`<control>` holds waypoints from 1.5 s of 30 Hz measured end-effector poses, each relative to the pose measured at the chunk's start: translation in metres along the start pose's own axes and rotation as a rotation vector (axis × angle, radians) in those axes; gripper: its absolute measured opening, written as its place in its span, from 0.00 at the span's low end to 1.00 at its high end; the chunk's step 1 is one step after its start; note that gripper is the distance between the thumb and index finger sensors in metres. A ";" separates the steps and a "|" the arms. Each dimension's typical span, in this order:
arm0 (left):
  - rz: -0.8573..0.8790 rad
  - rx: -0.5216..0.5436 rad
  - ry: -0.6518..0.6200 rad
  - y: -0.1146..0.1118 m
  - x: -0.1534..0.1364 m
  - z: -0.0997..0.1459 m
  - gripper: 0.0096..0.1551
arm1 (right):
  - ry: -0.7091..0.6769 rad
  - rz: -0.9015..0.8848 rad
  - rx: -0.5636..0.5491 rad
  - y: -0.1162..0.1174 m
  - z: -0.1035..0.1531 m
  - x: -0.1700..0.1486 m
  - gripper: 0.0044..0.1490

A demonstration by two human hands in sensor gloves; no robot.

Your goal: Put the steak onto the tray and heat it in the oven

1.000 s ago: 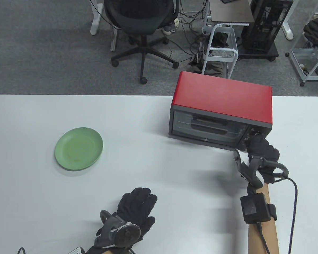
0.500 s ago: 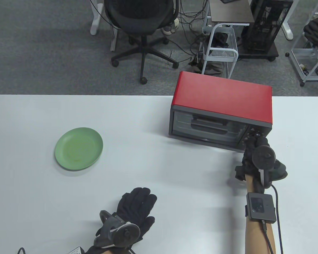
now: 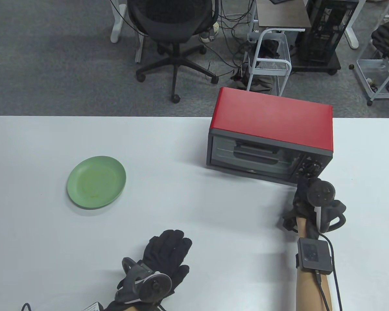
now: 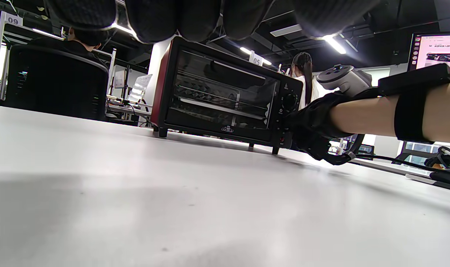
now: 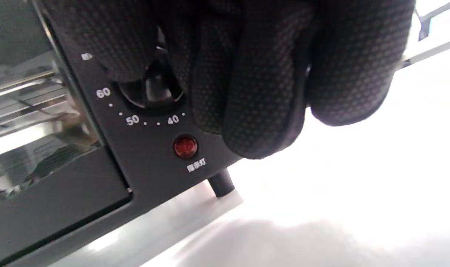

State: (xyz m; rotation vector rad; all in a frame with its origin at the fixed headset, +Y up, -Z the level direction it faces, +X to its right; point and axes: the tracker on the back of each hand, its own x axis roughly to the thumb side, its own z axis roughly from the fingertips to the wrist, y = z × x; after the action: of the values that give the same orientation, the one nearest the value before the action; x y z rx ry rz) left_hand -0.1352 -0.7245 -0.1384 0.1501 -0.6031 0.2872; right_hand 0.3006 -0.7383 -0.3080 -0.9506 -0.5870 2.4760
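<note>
The red oven [image 3: 272, 120] stands at the back right of the table with its glass door closed; a dark tray [image 3: 256, 154] shows dimly through the glass. No steak shows plainly in any view. My right hand [image 3: 302, 187] is at the oven's control panel, thumb and fingers pinching the lower timer knob [image 5: 154, 91] above the 40, 50 and 60 marks. Below the knob sits a red indicator lamp [image 5: 185, 146]. My left hand [image 3: 168, 249] lies flat on the table near the front edge, fingers straight, holding nothing. The oven [image 4: 225, 96] faces it in the left wrist view.
An empty green plate [image 3: 96, 181] lies at the table's left. Beyond the far table edge are an office chair [image 3: 173, 22], a white wire cart [image 3: 270, 61] and cables on the floor.
My right hand has rolled at the oven's knobs, its tracker swinging from the left side to the top, and has dropped slightly to the lower knob. The left hand has stayed still.
</note>
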 end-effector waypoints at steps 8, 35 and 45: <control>0.004 -0.004 0.005 0.000 -0.001 0.000 0.43 | 0.068 -0.053 -0.021 0.005 0.002 0.003 0.09; 0.004 0.002 0.002 0.000 -0.001 0.000 0.43 | 0.169 -0.317 0.110 0.010 -0.006 -0.013 0.07; 0.031 0.068 -0.003 0.010 -0.001 0.002 0.44 | -0.144 -0.076 -0.026 -0.046 0.025 0.016 0.34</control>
State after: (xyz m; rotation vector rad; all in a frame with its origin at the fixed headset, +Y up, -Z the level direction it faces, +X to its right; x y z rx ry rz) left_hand -0.1402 -0.7154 -0.1365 0.2069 -0.5995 0.3374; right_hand 0.2829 -0.6983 -0.2758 -0.7496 -0.6908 2.4886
